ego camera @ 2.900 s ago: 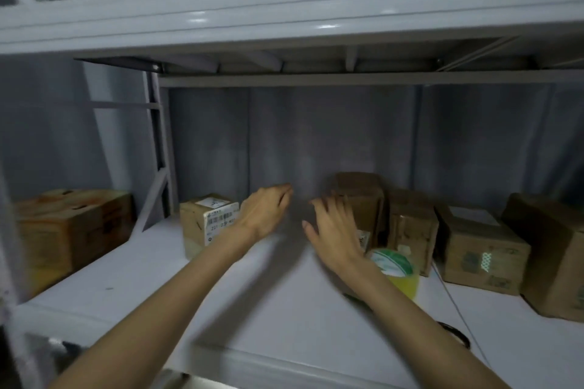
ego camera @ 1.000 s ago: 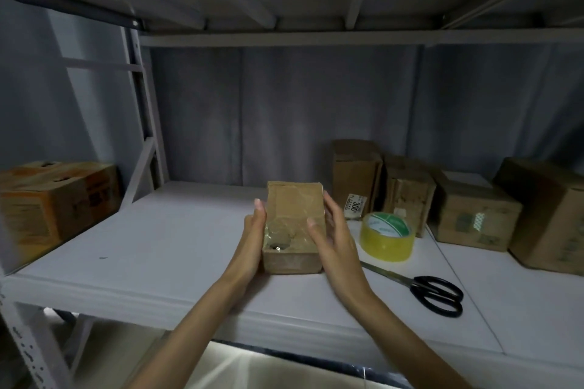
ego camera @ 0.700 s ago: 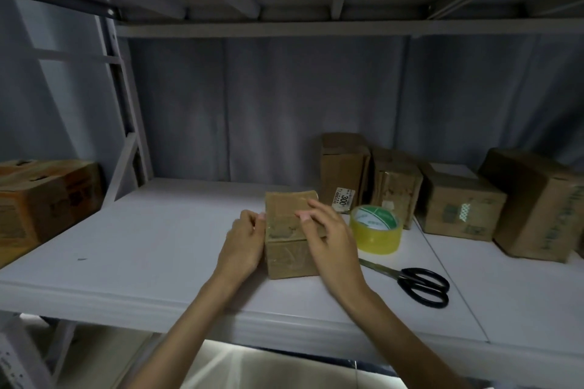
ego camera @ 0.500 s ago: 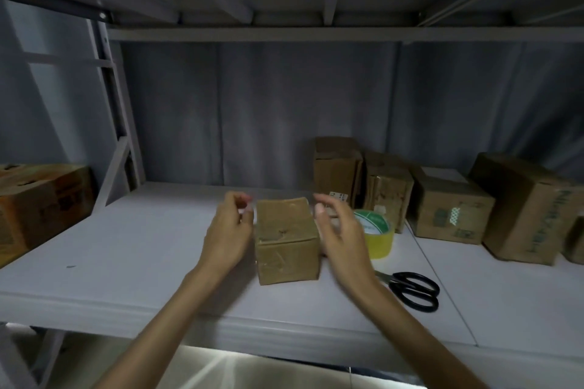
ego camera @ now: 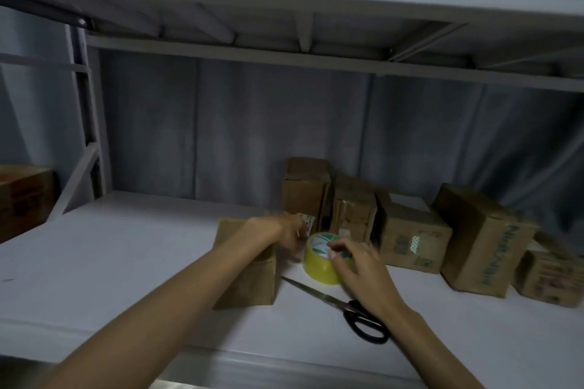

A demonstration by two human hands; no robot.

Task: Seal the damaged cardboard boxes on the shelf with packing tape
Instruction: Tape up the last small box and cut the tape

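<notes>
Small box (ego camera: 245, 265) stood on shelf (ego camera: 126, 249), near-centre, part hidden by left forearm. No fresh tape seen on it; sealing judged not yet begun.

Tape roll (ego camera: 320, 257) just right of box, tilted, yellow w/ green-white label. Right hand (ego camera: 358, 259) laid over roll, fingers (ego camera: 336, 254) curled round its top edge, so roll is gripped. Left hand (ego camera: 292, 230) reached across box toward roll; its fingers blurred, grip can't be told. Prob. tape end being sought.

Scissors (ego camera: 344, 306) lain flat, near-right of roll, blades toward box, untouched.

Four more boxes (ego camera: 407, 240) ranged far-right along back of shelf, some w/ old tape patches; damage not made out. One further box (ego camera: 22, 199) at far left.

Left to do: strip pulled, cut, pressed on; then other boxes.
</notes>
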